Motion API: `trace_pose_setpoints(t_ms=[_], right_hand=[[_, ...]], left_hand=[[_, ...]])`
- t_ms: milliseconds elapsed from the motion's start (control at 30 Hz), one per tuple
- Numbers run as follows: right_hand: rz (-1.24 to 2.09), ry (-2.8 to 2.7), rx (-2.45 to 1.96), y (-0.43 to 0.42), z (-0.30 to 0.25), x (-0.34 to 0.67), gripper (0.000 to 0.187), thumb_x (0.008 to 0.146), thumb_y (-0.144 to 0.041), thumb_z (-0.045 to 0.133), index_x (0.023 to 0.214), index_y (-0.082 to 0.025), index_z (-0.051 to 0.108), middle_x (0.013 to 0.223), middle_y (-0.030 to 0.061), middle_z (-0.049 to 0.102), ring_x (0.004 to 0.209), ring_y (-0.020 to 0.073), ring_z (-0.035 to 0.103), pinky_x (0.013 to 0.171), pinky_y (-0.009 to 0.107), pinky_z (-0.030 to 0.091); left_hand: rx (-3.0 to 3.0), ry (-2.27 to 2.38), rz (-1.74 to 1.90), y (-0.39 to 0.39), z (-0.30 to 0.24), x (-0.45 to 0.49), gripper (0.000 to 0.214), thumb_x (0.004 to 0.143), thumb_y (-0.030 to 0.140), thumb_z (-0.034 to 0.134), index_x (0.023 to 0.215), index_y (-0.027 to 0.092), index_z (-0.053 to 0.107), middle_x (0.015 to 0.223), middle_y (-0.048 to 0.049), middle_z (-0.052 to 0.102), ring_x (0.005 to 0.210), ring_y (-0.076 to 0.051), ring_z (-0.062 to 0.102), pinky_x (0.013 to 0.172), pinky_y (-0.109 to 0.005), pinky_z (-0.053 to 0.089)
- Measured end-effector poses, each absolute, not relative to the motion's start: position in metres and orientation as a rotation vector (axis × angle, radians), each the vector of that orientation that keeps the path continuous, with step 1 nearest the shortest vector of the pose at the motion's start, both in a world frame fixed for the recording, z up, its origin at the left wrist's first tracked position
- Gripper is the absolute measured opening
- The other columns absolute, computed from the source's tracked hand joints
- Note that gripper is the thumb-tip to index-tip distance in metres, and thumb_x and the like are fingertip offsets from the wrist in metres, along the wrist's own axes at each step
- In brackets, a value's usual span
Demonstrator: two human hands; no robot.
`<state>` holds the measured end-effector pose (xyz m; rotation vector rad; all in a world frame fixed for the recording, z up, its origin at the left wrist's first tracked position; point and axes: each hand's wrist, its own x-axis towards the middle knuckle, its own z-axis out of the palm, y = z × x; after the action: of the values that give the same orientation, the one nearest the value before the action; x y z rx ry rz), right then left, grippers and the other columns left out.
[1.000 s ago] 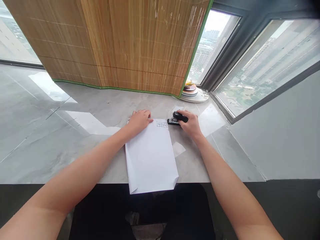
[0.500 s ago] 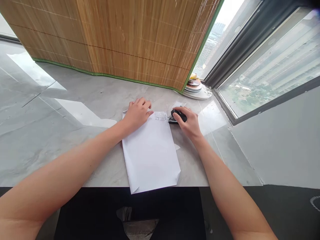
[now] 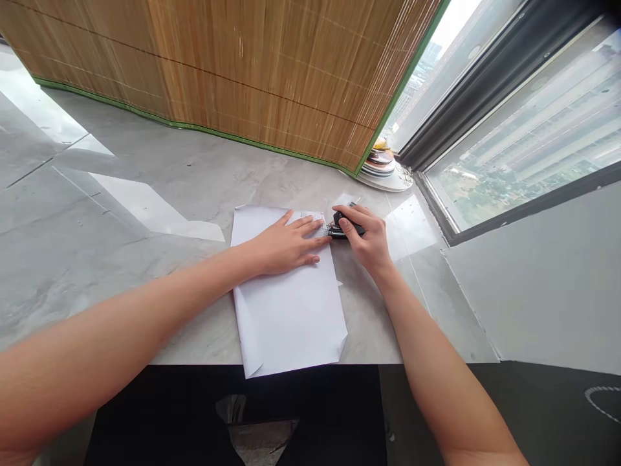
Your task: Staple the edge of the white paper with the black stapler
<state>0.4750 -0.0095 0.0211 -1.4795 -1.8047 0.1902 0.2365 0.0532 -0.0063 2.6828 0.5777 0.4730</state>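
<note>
White paper (image 3: pixel 291 317) lies on the marble-look counter, its lower end hanging slightly past the front edge and its lower corners bent. My left hand (image 3: pixel 291 244) rests flat on its upper part, fingers spread and pointing right. Small marks, perhaps many staples, show at the top right beneath those fingers. In my right hand (image 3: pixel 365 236) is a black stapler (image 3: pixel 347 225), gripped around its body with the thumb toward me. Its front end meets the paper's right edge, close to my left fingertips. I cannot tell whether the jaws are pressed together.
A bamboo blind (image 3: pixel 242 71) with green edging hangs down to the counter (image 3: pixel 145 272) at the back. Stacked plates (image 3: pixel 388 175) stand in the far right corner by the window frame (image 3: pixel 466 90). A white wall (image 3: pixel 533 291) bounds the right side.
My left hand has slid down and right from the paper's top left and flattened out, covering much of the marked area. My right hand keeps the stapler at the paper's edge.
</note>
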Motion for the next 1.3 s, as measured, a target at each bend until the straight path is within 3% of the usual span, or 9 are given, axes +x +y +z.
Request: trace_pose_setpoints(t_ms=[367, 1300], right_hand=[[0.114, -1.867, -1.503, -0.012, 0.020, 0.471, 0.032, 0.109, -0.041, 0.059, 0.126, -0.032, 0.084, 0.106, 0.0056, 0.078, 0.100, 0.0276, 0.069, 0.097, 0.048, 0.052], [-0.018, -1.918, -1.728, -0.014, 0.018, 0.459, 0.036, 0.109, -0.036, 0.052, 0.129, -0.035, 0.082, 0.109, 0.0057, 0.077, 0.105, 0.0300, 0.062, 0.104, 0.052, 0.036]], left_hand=[[2.894, 0.613, 0.232, 0.048, 0.005, 0.237, 0.055, 0.115, 0.051, 0.050, 0.168, 0.033, 0.051, 0.183, -0.0131, 0.035, 0.169, -0.037, 0.034, 0.136, -0.065, 0.021], [2.896, 0.620, 0.255, 0.048, 0.004, 0.240, 0.052, 0.114, 0.049, 0.051, 0.164, 0.032, 0.056, 0.182, -0.0150, 0.038, 0.166, -0.039, 0.038, 0.131, -0.067, 0.027]])
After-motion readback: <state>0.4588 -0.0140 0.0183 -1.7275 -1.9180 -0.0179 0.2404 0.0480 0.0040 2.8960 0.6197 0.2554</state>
